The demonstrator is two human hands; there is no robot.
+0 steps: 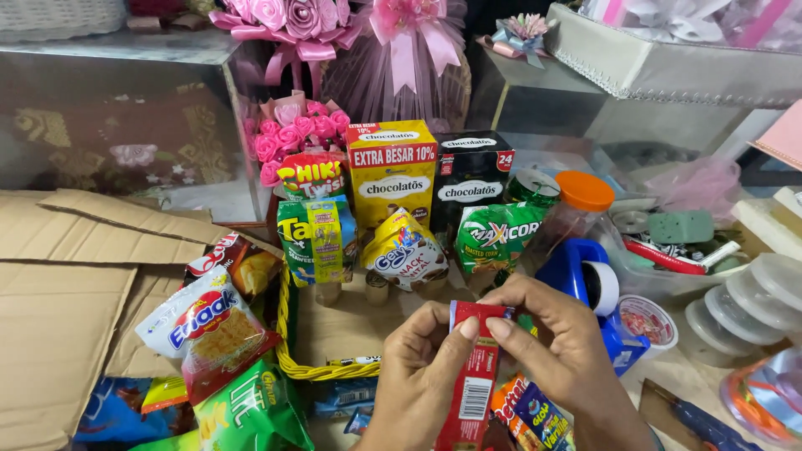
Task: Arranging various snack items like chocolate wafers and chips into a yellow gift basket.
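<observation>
Both hands meet low in the middle of the view, pinched on one red snack packet (473,380). Left hand (418,384): thumb and forefinger closed on the packet's left edge near the top, other fingers curled under. Right hand (555,351): fingertips closed on the top right corner, thumb pressed on the front. The packet stands upright and long, a white barcode patch facing me on its lower half.

Just behind my right hand sits a blue tape dispenser (576,271) with a white roll. Beside it, a clear jar with an orange lid (583,192) leans over. Under my right wrist lie more small packets (526,413), red and blue.

Ahead, a row of snack packs stands on cardboard: a yellow box (391,171), a black box (469,179), a green bag (494,238), a round blue-and-yellow bag (405,250) and a green-and-yellow pack (317,238). Pink fabric roses (292,134) stand behind them.

Left of my hands, the yellow woven rim of a basket (288,334) curves round. Beyond it lie a red-and-white chip bag (213,330) and a green bag (251,409). Flattened cardboard (67,284) covers the far left. Stacked clear plastic tubs (752,305) sit at the right edge.
</observation>
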